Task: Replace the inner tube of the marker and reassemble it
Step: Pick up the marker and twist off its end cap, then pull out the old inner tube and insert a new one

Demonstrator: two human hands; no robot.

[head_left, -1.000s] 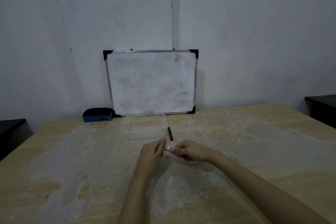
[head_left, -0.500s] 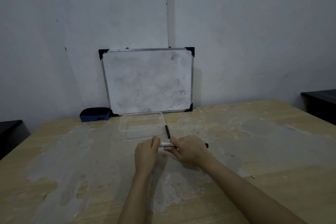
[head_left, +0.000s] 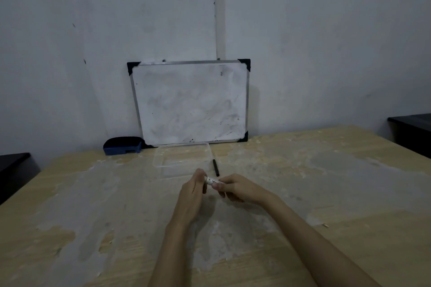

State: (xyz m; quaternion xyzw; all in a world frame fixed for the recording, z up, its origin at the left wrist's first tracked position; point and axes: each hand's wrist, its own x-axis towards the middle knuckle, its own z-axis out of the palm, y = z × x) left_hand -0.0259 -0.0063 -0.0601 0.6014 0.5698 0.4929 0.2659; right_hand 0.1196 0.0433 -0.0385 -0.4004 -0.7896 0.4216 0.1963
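A white marker barrel [head_left: 211, 180] lies crosswise between both hands above the middle of the wooden table [head_left: 326, 182]. My right hand [head_left: 235, 187] wraps its right part. My left hand [head_left: 192, 191] pinches the barrel's left end with thumb and fingers. Most of the barrel is hidden in the hands. A thin black stick [head_left: 215, 167], an inner tube or a marker part, lies on the table just beyond the hands, beside a clear plastic tray [head_left: 161, 163].
A small whiteboard [head_left: 190, 102] leans on the wall at the table's back edge, with a blue eraser [head_left: 123, 145] to its left. Dark furniture stands at the far left [head_left: 14, 170] and far right [head_left: 412, 133].
My hands have stayed together on the marker barrel; the left fingers have shifted slightly on its end. The view has moved a little.
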